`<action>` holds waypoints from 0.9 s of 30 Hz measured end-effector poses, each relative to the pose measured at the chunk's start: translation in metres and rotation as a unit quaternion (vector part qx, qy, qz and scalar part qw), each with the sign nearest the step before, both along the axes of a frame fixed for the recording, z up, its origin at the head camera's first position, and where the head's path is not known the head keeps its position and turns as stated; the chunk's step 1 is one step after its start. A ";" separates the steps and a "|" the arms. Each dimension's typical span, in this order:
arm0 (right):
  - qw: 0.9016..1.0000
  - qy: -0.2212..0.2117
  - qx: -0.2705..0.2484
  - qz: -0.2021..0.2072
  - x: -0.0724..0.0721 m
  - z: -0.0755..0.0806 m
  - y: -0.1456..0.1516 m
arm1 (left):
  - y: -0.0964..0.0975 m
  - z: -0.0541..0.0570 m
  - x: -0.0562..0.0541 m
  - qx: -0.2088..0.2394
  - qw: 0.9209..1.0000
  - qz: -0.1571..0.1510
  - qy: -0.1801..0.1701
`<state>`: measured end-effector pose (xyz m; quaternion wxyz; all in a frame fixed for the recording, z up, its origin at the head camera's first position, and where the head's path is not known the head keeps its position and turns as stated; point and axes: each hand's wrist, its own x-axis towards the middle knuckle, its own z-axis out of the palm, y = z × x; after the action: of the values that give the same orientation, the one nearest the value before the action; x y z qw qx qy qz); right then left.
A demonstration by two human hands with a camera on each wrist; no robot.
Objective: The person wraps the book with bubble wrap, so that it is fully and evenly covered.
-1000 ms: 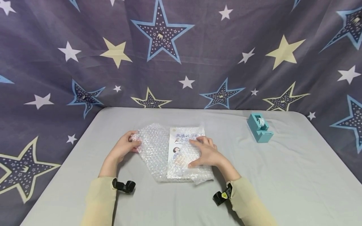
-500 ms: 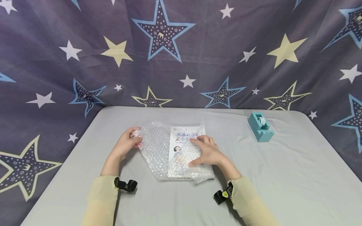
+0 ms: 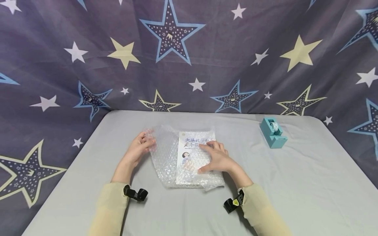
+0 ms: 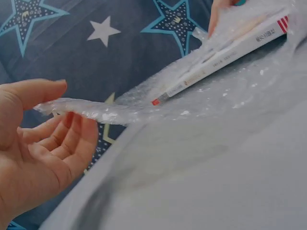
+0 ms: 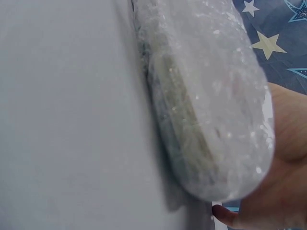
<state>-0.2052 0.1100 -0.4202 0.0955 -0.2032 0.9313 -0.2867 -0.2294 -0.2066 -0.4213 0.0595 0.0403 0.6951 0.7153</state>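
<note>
Fingers of my left hand are curled loosely, with the rim of the bubble wrap held between them and the thumb. My right hand has its fingers spread and a little bent, thumb well apart, and they rest on the wrap over the book. The book lies face up at the middle of the worktop, with bubble wrap under it and a layer folded across most of its cover. A narrow strip of white cover along the nine o'clock edge is bare. Blue lettering shows toward twelve o'clock on the cover, with a small printed figure below it, and my right hand hides part of the print. From my left wrist I see the white spine, with dark lettering and red stripes at one end. The loose flap of wrap reaches out from the book between nine and ten o'clock, lifted off the worktop where I hold it.

Between two and three o'clock from the book, well apart from it, stands a teal tape dispenser with a roll in it. My pale yellow sleeves come in at eight and four o'clock, each with a black wrist camera at the cuff. Toward twelve o'clock, beyond the worktop, hangs a dark star-patterned curtain.
</note>
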 end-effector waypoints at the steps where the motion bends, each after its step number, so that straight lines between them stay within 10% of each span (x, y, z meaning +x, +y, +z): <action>1: 1.000 -0.001 0.001 0.000 0.000 0.000 0.000 | 0.000 -0.001 0.000 -0.006 1.000 -0.007 0.000; 12: 1.000 0.001 0.001 -0.002 0.000 0.000 0.000 | 0.011 -0.006 0.004 0.012 0.993 -0.114 0.023; 27: 1.000 -0.002 0.002 -0.004 0.001 0.000 0.000 | 0.038 -0.008 0.010 0.031 0.995 -0.090 0.013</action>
<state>-0.2044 0.1101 -0.4199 0.0962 -0.1992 0.9324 -0.2860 -0.2195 -0.1685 -0.4289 0.1131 0.1143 0.6667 0.7278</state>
